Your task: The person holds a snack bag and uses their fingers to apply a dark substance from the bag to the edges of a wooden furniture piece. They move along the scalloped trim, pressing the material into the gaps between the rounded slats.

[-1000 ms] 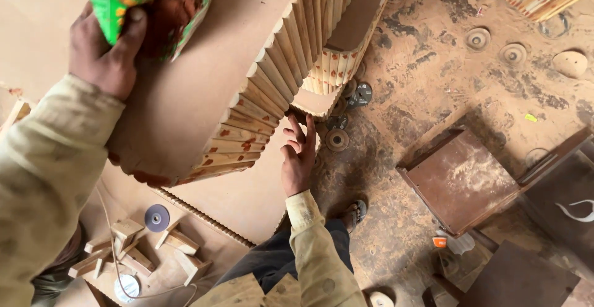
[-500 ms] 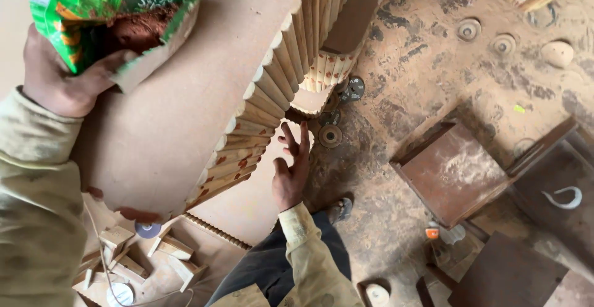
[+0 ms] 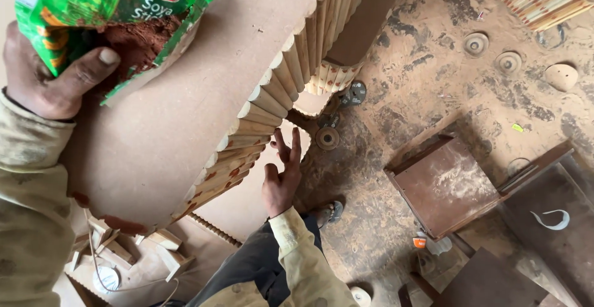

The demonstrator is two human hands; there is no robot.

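Reddish-brown powder fills the green pouch (image 3: 93,16) that our left hand (image 3: 46,78) grips at ten o'clock, thumb clamped over the torn edge and fingers wrapped behind it, mouth tilted over the board top (image 3: 161,127). We judge the step in hand to be working this powder into the ribbed wooden edge (image 3: 272,103), where rusty smears already show at the lower ribs near seven o'clock. At the centre, our right hand (image 3: 281,180) is raised just beside the ribs, fingers spread and slightly curled, holding nothing; whether a fingertip touches the wood we cannot tell. The next move, we judge, calls for a steady tilt of the pouch so little spills, and firm rubbing along the grooves.

Below at seven o'clock lie small wood offcuts (image 3: 164,242). Rightward, the dusty floor (image 3: 433,78) carries round discs (image 3: 328,138), and a brown open box (image 3: 445,186) sits at four o'clock.
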